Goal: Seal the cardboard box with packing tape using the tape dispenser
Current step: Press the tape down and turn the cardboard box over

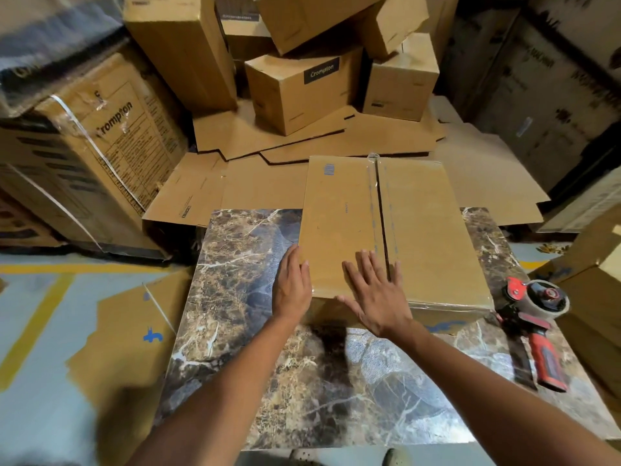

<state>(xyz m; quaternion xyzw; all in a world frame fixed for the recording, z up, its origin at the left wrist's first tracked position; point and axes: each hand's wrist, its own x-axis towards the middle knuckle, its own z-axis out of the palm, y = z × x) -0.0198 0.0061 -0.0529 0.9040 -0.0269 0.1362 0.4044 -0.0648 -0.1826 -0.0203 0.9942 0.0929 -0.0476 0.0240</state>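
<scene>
The cardboard box [413, 230] sits on the far half of the marble-patterned table [268, 381], its flaps closed. A strip of clear tape [373, 203] runs along the centre seam from the far edge toward the near one. From this angle the box top reaches past the table's far edge; whether it actually overhangs cannot be told.

The left hand [291, 287] lies flat against the box's left edge near the front corner, fingers straight and together, gripping nothing. The right hand [376, 294] rests palm-down on the lid just inside the near edge, fingers spread, fingertips at the seam, also holding nothing.

The tape dispenser [534, 327], with its red handle pointing toward the person, lies on the table just beside the box's near right corner and close to the table's right edge.

Bare tabletop lies to the left of the box and in front of it. Flattened cardboard sheets [268, 190] lie beyond the far edge, with stacked boxes [302, 92] behind them. A large printed box [84, 156] stands to the left, above a floor [40, 314] marked with yellow lines.
</scene>
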